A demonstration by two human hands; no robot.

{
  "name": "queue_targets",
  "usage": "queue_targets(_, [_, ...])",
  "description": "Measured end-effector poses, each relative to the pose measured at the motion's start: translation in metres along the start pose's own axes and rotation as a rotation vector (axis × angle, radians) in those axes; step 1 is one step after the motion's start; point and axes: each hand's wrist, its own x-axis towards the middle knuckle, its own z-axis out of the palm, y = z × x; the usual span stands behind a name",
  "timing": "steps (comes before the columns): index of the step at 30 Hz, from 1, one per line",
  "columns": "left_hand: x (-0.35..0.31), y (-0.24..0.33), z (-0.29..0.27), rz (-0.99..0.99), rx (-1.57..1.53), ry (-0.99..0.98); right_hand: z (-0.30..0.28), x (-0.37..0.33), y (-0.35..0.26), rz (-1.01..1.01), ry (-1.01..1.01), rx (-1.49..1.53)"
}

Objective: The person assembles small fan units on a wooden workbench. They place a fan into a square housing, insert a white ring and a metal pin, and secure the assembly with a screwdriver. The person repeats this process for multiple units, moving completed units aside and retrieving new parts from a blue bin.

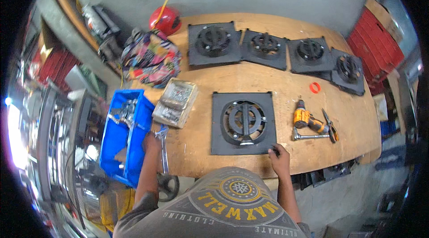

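Observation:
In front of me on the wooden table lies a square black plate (220,145) with a round slotted opening and a bar across its middle. My right hand (280,159) is by the plate's near right corner, fingers curled in; a dark spot shows among them, too small to name. On the other side, my left hand (151,142) is at the right wall of a blue bin (111,126) holding metal parts, its fingers mostly hidden. Long metal wrenches (164,153) lie right beside that hand.
Several similar black plates (213,43) line the table's far side. A box of small hardware (176,99) stands left of the near plate, with a patterned cloth (154,59) and red helmet (165,20) behind. A yellow drill (301,116), pliers (331,128), ratchet (308,137) and orange ring (315,87) lie right.

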Motion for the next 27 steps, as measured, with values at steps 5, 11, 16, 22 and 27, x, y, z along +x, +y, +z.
queue_targets(5, [-0.051, 0.083, -0.077, 0.45, -0.795, -0.052, 0.008, -0.006, -0.06, 0.111, -0.101, 0.337])
queue_targets(11, [-0.12, 0.188, -0.135, 0.529, -1.577, -0.843, 0.017, -0.008, -0.142, -0.099, -0.265, 0.499])
queue_targets(16, [-0.143, 0.23, -0.154, 0.558, -1.648, -1.006, -0.001, -0.013, -0.179, -0.061, -0.411, 0.675])
queue_targets(22, [-0.153, 0.242, -0.158, 0.567, -1.499, -0.926, -0.016, -0.024, -0.189, 0.005, -0.523, 0.798])
queue_targets(27, [-0.159, 0.245, -0.155, 0.676, -1.3, -0.747, -0.005, -0.026, -0.193, -0.211, -0.312, 0.647])
